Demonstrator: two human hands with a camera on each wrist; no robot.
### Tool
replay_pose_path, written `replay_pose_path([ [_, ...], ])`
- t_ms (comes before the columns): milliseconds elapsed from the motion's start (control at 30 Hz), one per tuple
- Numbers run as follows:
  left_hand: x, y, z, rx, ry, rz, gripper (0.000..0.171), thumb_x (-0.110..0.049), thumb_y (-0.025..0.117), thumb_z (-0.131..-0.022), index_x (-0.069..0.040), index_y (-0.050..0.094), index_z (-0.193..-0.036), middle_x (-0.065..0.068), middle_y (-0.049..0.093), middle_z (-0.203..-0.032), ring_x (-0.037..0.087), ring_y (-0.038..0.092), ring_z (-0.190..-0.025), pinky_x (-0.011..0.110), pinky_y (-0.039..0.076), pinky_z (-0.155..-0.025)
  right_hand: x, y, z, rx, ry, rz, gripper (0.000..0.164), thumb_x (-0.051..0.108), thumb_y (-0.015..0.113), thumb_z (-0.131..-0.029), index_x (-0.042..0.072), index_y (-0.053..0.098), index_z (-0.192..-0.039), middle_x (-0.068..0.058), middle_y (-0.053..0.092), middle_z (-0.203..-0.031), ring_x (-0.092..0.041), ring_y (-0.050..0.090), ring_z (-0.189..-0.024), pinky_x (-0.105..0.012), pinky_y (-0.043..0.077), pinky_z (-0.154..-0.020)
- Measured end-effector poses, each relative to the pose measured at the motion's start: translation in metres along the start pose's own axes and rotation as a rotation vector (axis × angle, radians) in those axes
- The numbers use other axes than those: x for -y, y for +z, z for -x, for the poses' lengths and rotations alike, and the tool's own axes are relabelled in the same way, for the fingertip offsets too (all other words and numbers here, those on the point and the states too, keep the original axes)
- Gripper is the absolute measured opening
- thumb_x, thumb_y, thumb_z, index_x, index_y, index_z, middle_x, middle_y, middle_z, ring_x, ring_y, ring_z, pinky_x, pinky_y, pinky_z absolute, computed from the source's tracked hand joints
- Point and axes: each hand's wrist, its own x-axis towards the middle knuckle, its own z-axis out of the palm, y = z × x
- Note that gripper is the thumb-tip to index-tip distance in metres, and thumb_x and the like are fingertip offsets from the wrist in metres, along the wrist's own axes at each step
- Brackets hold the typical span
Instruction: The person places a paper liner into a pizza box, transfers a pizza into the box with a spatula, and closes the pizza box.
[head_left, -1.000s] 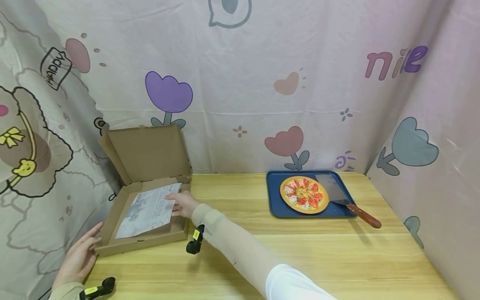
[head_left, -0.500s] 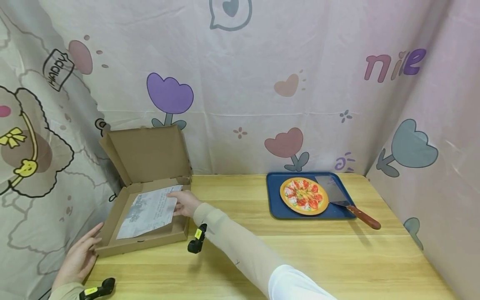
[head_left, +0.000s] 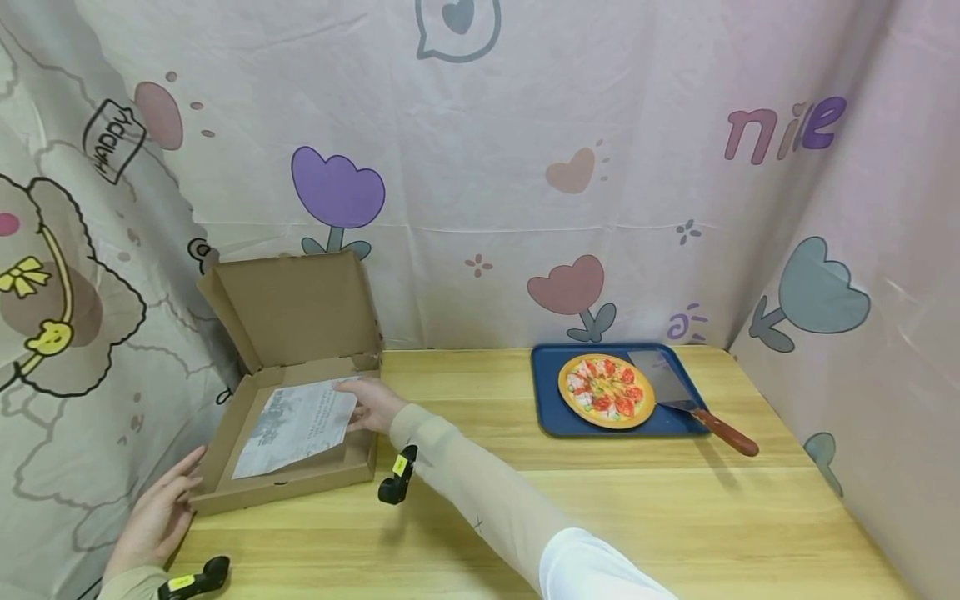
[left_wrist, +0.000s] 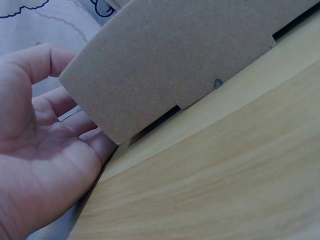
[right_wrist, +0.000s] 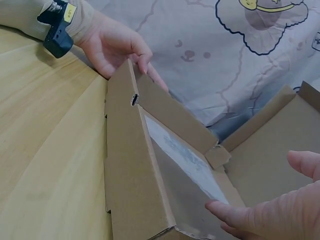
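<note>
An open cardboard pizza box [head_left: 281, 493] stands on the left of the table, its lid [head_left: 300, 304] raised against the backdrop. Inside lies a printed sheet of paper [head_left: 288, 429], whitish with grey print. My right hand [head_left: 377, 404] reaches over the box's right side, its fingertips at the sheet's right edge. In the right wrist view, one fingertip [right_wrist: 215, 205] is right at the paper and another finger stands apart from it. My left hand [head_left: 156, 517] rests at the box's front left corner, with fingers along the outer side wall [left_wrist: 165, 60].
A blue tray [head_left: 555, 417] at the back right bears a pizza [head_left: 607, 392] and a pizza server with a wooden handle [head_left: 723, 432] that sticks out over the tray's edge. Printed cloth hangs behind and on both sides of the wooden table [head_left: 637, 517].
My right hand has drawn slightly to the right, and the sheet's far right corner has come down a little. My left hand has stayed at the box corner.
</note>
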Motion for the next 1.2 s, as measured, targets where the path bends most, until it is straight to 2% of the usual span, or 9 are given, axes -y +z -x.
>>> replay_pose_path([
  [67, -0.0001, -0.0013, 0.0, -0.015, -0.035, -0.025, 0.05, -0.008, 0.038, -0.104, -0.045, 0.053, -0.133, -0.024, 0.013, -0.15, -0.004, 0.032, -0.086, 0.015, 0.03, -0.066, 0.0006, -0.0012, 0.0008, 0.002, -0.004, 0.01, 0.021, 0.021, 0.064, -0.093, 0.007, 0.068, -0.109, -0.024, 0.058, -0.132, -0.041, 0.054, -0.123, -0.065, 0.041, -0.102],
  [167, 0.0001, -0.0023, 0.0001, -0.022, -0.061, -0.046, 0.049, -0.01, 0.038, -0.104, -0.048, 0.049, -0.133, -0.028, 0.005, -0.151, -0.003, 0.028, -0.092, 0.017, 0.027, -0.068, 0.0016, -0.0023, 0.002, 0.001, -0.007, 0.022, 0.02, 0.022, 0.063, -0.093, 0.008, 0.069, -0.106, -0.023, 0.06, -0.129, -0.041, 0.055, -0.123, -0.065, 0.042, -0.101],
  [400, -0.0016, -0.0009, 0.0006, -0.017, -0.028, -0.005, 0.05, -0.006, 0.039, -0.103, -0.045, 0.057, -0.128, -0.023, 0.007, -0.15, -0.002, 0.035, -0.073, 0.014, 0.034, -0.065, 0.0033, -0.0004, 0.0017, 0.001, -0.015, 0.032, 0.022, 0.025, 0.065, -0.092, 0.009, 0.07, -0.106, -0.016, 0.067, -0.115, -0.041, 0.054, -0.123, -0.068, 0.04, -0.1],
  [700, -0.0022, 0.0013, 0.0014, -0.017, -0.021, 0.012, 0.051, -0.004, 0.038, -0.103, -0.044, 0.059, -0.125, -0.024, 0.004, -0.151, -0.002, 0.037, -0.072, 0.015, 0.032, -0.064, -0.0002, -0.0003, -0.0024, -0.001, -0.022, 0.041, 0.026, 0.031, 0.067, -0.091, 0.01, 0.066, -0.107, -0.017, 0.066, -0.119, -0.04, 0.054, -0.124, -0.069, 0.033, -0.105],
  [767, -0.0013, 0.0012, 0.0006, -0.007, -0.014, 0.018, 0.051, -0.003, 0.037, -0.103, -0.043, 0.06, -0.125, -0.023, 0.007, -0.15, -0.002, 0.037, -0.07, 0.015, 0.032, -0.063, -0.0005, -0.0019, -0.0031, 0.009, -0.025, 0.048, 0.028, 0.034, 0.066, -0.092, 0.01, 0.067, -0.108, -0.016, 0.066, -0.12, -0.039, 0.053, -0.125, -0.068, 0.032, -0.106],
  [867, -0.0003, 0.0007, -0.0001, 0.009, 0.007, 0.021, 0.052, -0.002, 0.035, -0.103, -0.041, 0.06, -0.126, -0.022, 0.018, -0.142, -0.002, 0.039, -0.07, 0.016, 0.032, -0.061, 0.0, -0.0037, -0.0027, 0.017, -0.014, 0.026, 0.039, 0.036, 0.065, -0.092, 0.009, 0.064, -0.12, -0.018, 0.058, -0.133, -0.041, 0.045, -0.133, -0.068, 0.028, -0.11],
  [967, 0.0006, 0.0002, -0.0004, 0.01, 0.019, 0.024, 0.053, 0.0, 0.035, -0.102, -0.04, 0.061, -0.127, -0.021, 0.023, -0.134, -0.002, 0.04, -0.069, 0.017, 0.033, -0.06, 0.001, -0.0047, -0.0008, 0.001, 0.009, -0.019, 0.063, 0.036, 0.067, -0.091, 0.006, 0.046, -0.142, -0.022, 0.034, -0.153, -0.045, 0.026, -0.144, -0.069, 0.021, -0.113],
  [1067, 0.0011, -0.0007, -0.0008, -0.011, 0.008, 0.03, 0.052, -0.001, 0.036, -0.102, -0.04, 0.062, -0.125, -0.021, 0.024, -0.132, -0.001, 0.038, -0.068, 0.017, 0.033, -0.061, 0.0021, -0.005, 0.0006, -0.027, 0.027, -0.064, 0.083, 0.036, 0.07, -0.088, 0.006, 0.027, -0.152, -0.025, 0.014, -0.16, -0.048, 0.011, -0.147, -0.071, 0.015, -0.113],
  [1200, 0.0011, -0.0008, -0.0012, -0.029, -0.001, 0.035, 0.052, -0.001, 0.038, -0.102, -0.041, 0.063, -0.122, -0.022, 0.026, -0.13, 0.0, 0.037, -0.067, 0.016, 0.033, -0.062, 0.0031, -0.0056, 0.001, -0.026, 0.029, -0.081, 0.087, 0.035, 0.07, -0.088, 0.006, 0.022, -0.154, -0.028, 0.011, -0.159, -0.049, 0.009, -0.147, -0.072, 0.014, -0.112],
])
